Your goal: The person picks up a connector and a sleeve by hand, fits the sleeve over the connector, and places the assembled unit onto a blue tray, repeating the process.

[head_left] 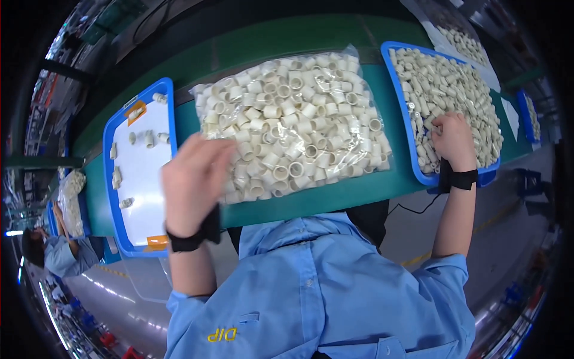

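The right hand's (455, 142) fingers bend into heaped beige plastic pieces (451, 81) filling the right blue plastic tray (394, 90); grip hidden. The blurred left hand (194, 179), finger state unclear, is near a clear plastic bag of white rings (293, 119). The white-bottomed blue left tray (140, 197) holds few pieces.

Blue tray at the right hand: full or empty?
Full, or close to it: small pale parts spread across the blue tray, hiding nearly all its bottom, with the right hand at them.
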Motion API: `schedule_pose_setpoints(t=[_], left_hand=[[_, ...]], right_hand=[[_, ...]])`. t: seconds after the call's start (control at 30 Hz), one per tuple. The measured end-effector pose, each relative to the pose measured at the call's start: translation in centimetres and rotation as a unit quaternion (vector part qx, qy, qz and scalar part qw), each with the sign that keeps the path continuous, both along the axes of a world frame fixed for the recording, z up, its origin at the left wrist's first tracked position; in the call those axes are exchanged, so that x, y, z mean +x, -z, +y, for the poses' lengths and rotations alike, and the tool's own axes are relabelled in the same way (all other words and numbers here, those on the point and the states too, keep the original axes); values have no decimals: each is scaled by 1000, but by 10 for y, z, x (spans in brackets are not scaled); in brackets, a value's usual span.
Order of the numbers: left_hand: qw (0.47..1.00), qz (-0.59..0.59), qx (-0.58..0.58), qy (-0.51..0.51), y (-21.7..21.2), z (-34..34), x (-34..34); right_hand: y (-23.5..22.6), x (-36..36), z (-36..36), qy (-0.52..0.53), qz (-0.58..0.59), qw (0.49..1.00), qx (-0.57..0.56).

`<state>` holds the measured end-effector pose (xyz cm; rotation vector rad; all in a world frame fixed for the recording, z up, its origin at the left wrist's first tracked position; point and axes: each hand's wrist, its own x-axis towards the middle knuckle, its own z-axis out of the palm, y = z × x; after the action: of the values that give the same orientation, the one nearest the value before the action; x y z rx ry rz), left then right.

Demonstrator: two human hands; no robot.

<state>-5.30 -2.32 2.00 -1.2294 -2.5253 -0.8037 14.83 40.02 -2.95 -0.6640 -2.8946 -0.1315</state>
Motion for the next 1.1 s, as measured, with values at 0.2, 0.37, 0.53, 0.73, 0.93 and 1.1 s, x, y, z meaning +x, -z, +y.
schedule_pose_setpoints(t=[0.2,0.37,0.53,0.73,0.93,1.1], left_hand=[[992,-22,-126,-5,16,50,-17],[984,-56,-167,-9,11,52,-25],[995,-80,-46,28,7,36,-18],[962,-105,115,225,3,29,16],[962,-167,109,188,-3,18,35],[963,-155,165,146,-8,23,38]], right_hand=[[-3,-12,4,-1,-22,1000,-3],[-27,-8,-21,48,114,985,-123],[-57,-16,-100,-72,302,918,-249],[-49,-45,-188,-286,362,773,-436],[-46,-62,-218,-383,388,691,-474],[-46,-63,-227,-403,379,701,-450]])
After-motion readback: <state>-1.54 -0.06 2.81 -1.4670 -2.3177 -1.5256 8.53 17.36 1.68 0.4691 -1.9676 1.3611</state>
